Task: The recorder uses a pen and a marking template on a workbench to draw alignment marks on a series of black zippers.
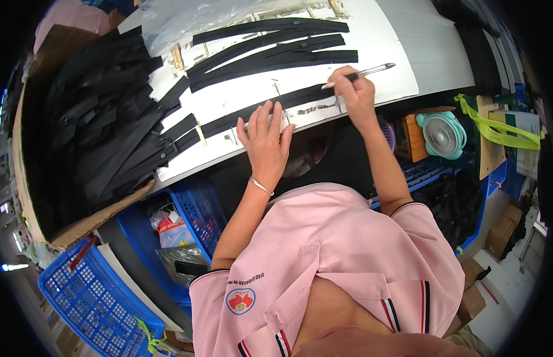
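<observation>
A long black fabric strip (299,98) lies across the white board (383,44) along its near side. My left hand (267,138) is laid flat over the strip, fingers stretched and a little apart, with a bracelet at the wrist. My right hand (355,93) pinches a pen (371,70), whose clear barrel points up to the right and whose tip end is at the strip's right end. Farther back on the board lie several more black strips (252,53), fanned out from the left.
At the left a cardboard box (27,149) is heaped with black strips (92,107). Clear plastic film (193,24) covers the board's back left. Blue baskets (98,297) stand below left. A turquoise fan (444,135) sits at the right below the table edge, beside a yellow-green band (496,128).
</observation>
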`<move>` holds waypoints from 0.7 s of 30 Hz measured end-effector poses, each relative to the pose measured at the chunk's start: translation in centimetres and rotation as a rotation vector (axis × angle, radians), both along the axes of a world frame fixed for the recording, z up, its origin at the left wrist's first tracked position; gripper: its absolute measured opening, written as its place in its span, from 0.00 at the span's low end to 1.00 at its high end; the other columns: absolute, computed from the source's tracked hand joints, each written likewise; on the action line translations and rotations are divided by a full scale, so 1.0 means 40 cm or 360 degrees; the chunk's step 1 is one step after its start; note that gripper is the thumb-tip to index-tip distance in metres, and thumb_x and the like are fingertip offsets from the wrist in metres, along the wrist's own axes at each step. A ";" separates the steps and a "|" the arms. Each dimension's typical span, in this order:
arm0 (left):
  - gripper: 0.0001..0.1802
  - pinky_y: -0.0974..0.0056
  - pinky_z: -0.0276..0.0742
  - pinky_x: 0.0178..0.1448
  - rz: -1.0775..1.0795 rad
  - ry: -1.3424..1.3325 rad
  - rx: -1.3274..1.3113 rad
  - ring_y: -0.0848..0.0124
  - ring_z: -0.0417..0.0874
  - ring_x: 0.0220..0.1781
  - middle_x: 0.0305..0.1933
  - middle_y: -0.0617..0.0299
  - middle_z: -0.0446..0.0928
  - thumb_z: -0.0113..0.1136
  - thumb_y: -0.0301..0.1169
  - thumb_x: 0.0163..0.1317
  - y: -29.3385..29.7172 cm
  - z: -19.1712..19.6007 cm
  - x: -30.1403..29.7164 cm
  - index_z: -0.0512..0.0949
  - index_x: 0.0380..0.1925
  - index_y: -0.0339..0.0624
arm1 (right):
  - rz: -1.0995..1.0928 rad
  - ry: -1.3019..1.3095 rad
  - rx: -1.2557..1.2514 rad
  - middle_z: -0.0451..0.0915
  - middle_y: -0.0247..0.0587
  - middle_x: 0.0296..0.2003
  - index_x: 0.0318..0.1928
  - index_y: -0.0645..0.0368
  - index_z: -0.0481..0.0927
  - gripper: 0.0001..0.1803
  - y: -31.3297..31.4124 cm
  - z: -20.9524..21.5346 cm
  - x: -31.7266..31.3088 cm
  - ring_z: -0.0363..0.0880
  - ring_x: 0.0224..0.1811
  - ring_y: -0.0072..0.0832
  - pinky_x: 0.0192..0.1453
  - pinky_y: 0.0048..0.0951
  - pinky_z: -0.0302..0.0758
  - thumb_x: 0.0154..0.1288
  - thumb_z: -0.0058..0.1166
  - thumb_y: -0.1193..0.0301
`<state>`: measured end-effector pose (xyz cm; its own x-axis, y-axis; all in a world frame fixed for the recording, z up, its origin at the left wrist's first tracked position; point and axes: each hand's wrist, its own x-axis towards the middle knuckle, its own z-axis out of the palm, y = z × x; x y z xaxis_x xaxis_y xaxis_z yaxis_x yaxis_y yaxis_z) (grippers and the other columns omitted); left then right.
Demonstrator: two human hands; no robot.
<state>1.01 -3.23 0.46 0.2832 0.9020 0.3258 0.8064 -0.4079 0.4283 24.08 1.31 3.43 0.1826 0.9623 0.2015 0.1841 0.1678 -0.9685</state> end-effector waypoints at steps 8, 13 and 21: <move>0.30 0.43 0.50 0.80 -0.0003 0.0056 -0.0015 0.58 0.70 0.72 0.69 0.57 0.73 0.69 0.38 0.67 -0.002 0.005 0.001 0.77 0.67 0.44 | -0.0011 -0.0201 -0.0143 0.81 0.30 0.25 0.38 0.62 0.84 0.10 0.015 -0.056 0.097 0.75 0.27 0.15 0.33 0.20 0.71 0.77 0.55 0.69; 0.26 0.44 0.55 0.78 0.0077 -0.0107 0.0016 0.57 0.73 0.69 0.66 0.56 0.76 0.69 0.36 0.66 0.007 0.025 0.039 0.80 0.63 0.43 | -0.0033 -0.0145 -0.0141 0.80 0.29 0.24 0.38 0.62 0.84 0.10 0.018 -0.067 0.103 0.73 0.26 0.14 0.32 0.21 0.70 0.76 0.56 0.69; 0.10 0.52 0.67 0.67 -0.0271 -0.0504 0.0191 0.60 0.80 0.53 0.48 0.63 0.83 0.70 0.28 0.61 0.116 0.022 0.227 0.88 0.43 0.43 | -0.0038 -0.0199 -0.0096 0.81 0.31 0.25 0.38 0.64 0.84 0.09 0.021 -0.088 0.095 0.70 0.24 0.14 0.28 0.24 0.67 0.74 0.58 0.70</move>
